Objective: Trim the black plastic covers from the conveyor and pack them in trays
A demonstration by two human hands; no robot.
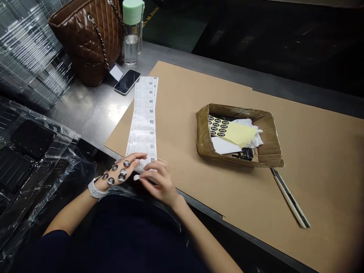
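Several round black stickers (111, 181) with white lettering cling to the back of my left hand (121, 170). That hand hovers by the table's near edge, its fingers stretched out at the lower end of the printed label sheets (144, 113). Close beside it, my right hand (162, 184) pinches a small round sticker (137, 177) between thumb and index finger, with its whitish side showing. The label sheets lie in a long, slightly fanned strip on brown cardboard, bearing small square codes down one side.
On the cardboard (182, 94) stands an open box (240, 161) holding a yellow sticker sheet (243, 132) and crumpled white paper. A narrow black-and-white strip (290, 198) lies to its right. At the back left are a phone (127, 82), a bottle (131, 45) and a brown bag (88, 41).
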